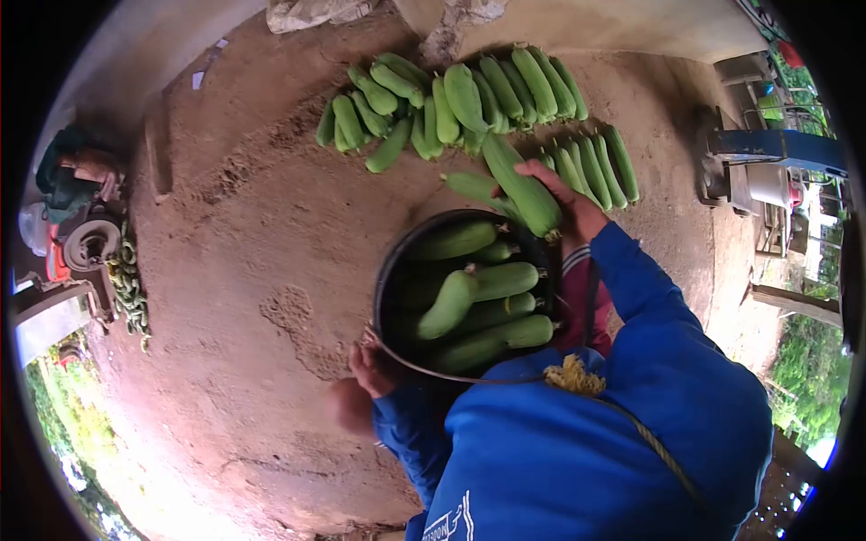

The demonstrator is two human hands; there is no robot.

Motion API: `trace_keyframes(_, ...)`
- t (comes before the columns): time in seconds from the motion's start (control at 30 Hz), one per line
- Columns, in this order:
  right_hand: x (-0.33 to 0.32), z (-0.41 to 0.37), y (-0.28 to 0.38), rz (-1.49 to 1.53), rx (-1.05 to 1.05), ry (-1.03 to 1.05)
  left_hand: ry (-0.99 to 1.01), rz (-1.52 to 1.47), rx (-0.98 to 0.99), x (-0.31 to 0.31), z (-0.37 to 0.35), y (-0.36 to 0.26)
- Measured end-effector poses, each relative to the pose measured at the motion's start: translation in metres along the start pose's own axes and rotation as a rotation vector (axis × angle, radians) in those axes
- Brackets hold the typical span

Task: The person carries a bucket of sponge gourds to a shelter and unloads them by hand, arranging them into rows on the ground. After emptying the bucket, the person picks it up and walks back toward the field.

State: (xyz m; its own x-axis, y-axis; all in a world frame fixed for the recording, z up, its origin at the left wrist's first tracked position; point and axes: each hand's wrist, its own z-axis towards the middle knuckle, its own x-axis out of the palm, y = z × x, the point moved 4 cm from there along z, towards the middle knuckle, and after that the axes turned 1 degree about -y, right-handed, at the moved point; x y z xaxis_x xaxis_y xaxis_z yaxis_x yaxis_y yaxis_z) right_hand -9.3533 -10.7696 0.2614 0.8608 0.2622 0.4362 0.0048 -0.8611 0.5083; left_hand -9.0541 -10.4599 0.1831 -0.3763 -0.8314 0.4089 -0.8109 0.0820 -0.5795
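Note:
My right hand [577, 200] is wrapped around a long green luffa gourd [523, 187] above the far right rim of a black bucket [382, 281]. Another luffa [478, 189] lies just behind the bucket, partly covered by the held one. Inside the bucket several luffas [449, 305] are piled, the top one slanting across the others. At the bucket's near left side, my left hand [368, 365] has its fingers curled at the rim, by the end of the wire handle [433, 371]. My left thumb and palm are partly hidden.
Beyond the bucket, several luffas lie in a row [505, 90] on the earthen floor [244, 243], with a smaller group [591, 167] to its right. A wooden piece [158, 158] lies at the left, near assorted items and a fan-like round object [92, 245]. A blue beam [776, 149] stands at right.

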Motion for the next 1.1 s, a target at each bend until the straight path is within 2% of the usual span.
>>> trace_keyframes(0.03, 0.008, -0.002, 0.002, -0.010, 0.003, -0.002, 0.049, -0.062, -0.008, 0.011, -0.009, -0.007)
trace_keyframes(0.1, 0.026, -0.006, 0.020, 0.009, -0.231, 0.037, 0.045, -0.147, -0.032, 0.033, -0.016, -0.010)
trace_keyframes(0.13, 0.016, 0.008, 0.014, 0.081, -0.147, 0.141, 0.034, -0.212, -0.070, 0.035, -0.018, -0.006)
trace_keyframes(0.17, 0.012, 0.014, 0.017, 0.061, -0.138, 0.155, 0.025, -0.232, -0.057, 0.024, -0.015, 0.001)
trace_keyframes(0.23, 0.015, 0.022, 0.029, 0.156, -0.150, 0.270, 0.041, -0.104, 0.141, 0.002, -0.008, 0.002)
trace_keyframes(0.27, 0.014, 0.027, 0.034, 0.169, -0.188, 0.283, 0.116, -0.101, 0.131, 0.001, -0.009, 0.003)
trace_keyframes(0.3, 0.011, 0.036, 0.040, 0.148, -0.180, 0.305, 0.106, -0.120, 0.154, 0.009, -0.015, 0.001)
trace_keyframes(0.37, 0.001, 0.053, 0.059, 0.030, -0.319, 0.276, -0.079, -0.031, 0.183, 0.017, -0.023, 0.000)
trace_keyframes(0.4, 0.002, 0.057, 0.067, 0.048, -0.296, 0.256, -0.051, 0.121, 0.305, 0.019, -0.026, -0.003)
trace_keyframes(0.43, 0.000, 0.065, 0.075, 0.041, -0.285, 0.273, -0.067, 0.114, 0.317, 0.002, -0.020, 0.003)
trace_keyframes(0.5, -0.012, 0.077, 0.092, 0.023, -0.376, 0.051, -0.077, 0.539, 0.358, -0.031, -0.006, 0.011)
trace_keyframes(0.53, -0.015, 0.076, 0.099, -0.004, -0.384, -0.039, -0.095, 0.542, 0.366, -0.037, -0.008, 0.014)
trace_keyframes(0.6, -0.024, 0.083, 0.110, -0.041, -0.428, -0.086, -0.106, 0.927, 0.559, -0.019, -0.014, 0.000)
trace_keyframes(0.63, -0.031, 0.084, 0.117, -0.083, -0.478, -0.158, -0.107, 0.931, 0.563, -0.035, -0.008, 0.011)
trace_keyframes(0.67, -0.037, 0.085, 0.121, -0.092, -0.488, -0.168, -0.264, 1.282, 0.802, -0.053, -0.006, 0.021)
trace_keyframes(0.7, -0.043, 0.086, 0.122, -0.086, -0.490, -0.178, -0.539, 1.613, 1.016, -0.054, -0.010, 0.024)
trace_keyframes(0.73, -0.051, 0.086, 0.125, -0.110, -0.516, -0.235, -0.610, 1.646, 1.029, -0.060, -0.010, 0.030)
trace_keyframes(0.83, -0.067, 0.083, 0.133, -0.177, -0.550, -0.351, -0.538, 1.446, 0.828, -0.060, -0.009, 0.025)
trace_keyframes(0.9, -0.070, 0.070, 0.142, -0.464, -0.583, -0.567, -0.548, 1.419, 0.776, -0.058, -0.009, 0.021)
trace_keyframes(0.97, -0.096, 0.097, 0.147, -0.480, -0.634, -0.545, -0.564, 1.413, 0.750, -0.059, -0.011, 0.022)
trace_keyframes(1.0, -0.132, 0.136, 0.153, -0.685, -0.544, -0.565, -0.570, 1.413, 0.742, -0.060, -0.010, 0.021)
trace_keyframes(1.07, -0.120, 0.136, 0.157, -0.975, -0.357, -0.624, -0.578, 1.406, 0.729, -0.061, -0.012, 0.018)
trace_keyframes(1.1, -0.127, 0.151, 0.155, -1.082, -0.342, -0.658, -0.578, 1.410, 0.726, -0.060, -0.012, 0.020)
